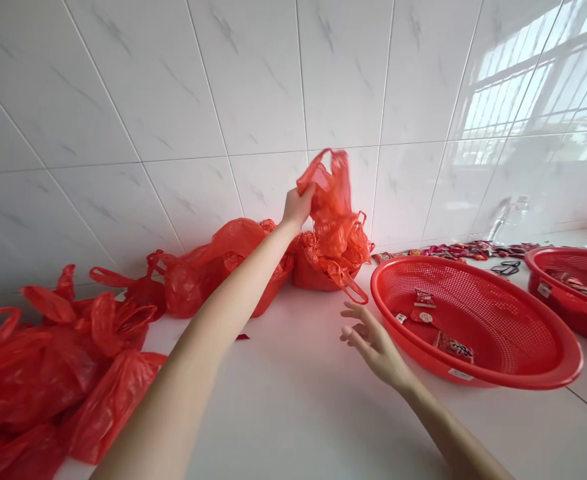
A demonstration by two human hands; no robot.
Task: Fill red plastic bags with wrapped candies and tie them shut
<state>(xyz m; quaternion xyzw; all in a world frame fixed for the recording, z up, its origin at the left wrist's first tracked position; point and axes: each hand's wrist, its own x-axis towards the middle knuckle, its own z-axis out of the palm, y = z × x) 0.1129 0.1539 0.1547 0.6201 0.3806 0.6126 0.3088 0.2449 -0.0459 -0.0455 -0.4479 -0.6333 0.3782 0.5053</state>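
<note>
My left hand (297,205) reaches far forward and is closed on the top of a red plastic bag (332,212), lifting it up against the tiled wall. Below it sits another filled red bag (318,267) on the white counter. My right hand (371,340) hovers open above the counter, fingers spread, just left of a red mesh basket (493,373) and a little below the lifted bag. It holds nothing. A few small red packets (452,347) lie inside the basket.
Several more red bags (48,360) are heaped along the counter's left side, and a bulging one (213,267) lies against the wall. A second red basket (571,293) stands at the right edge. Loose wrappers (466,251) lie along the wall behind the baskets.
</note>
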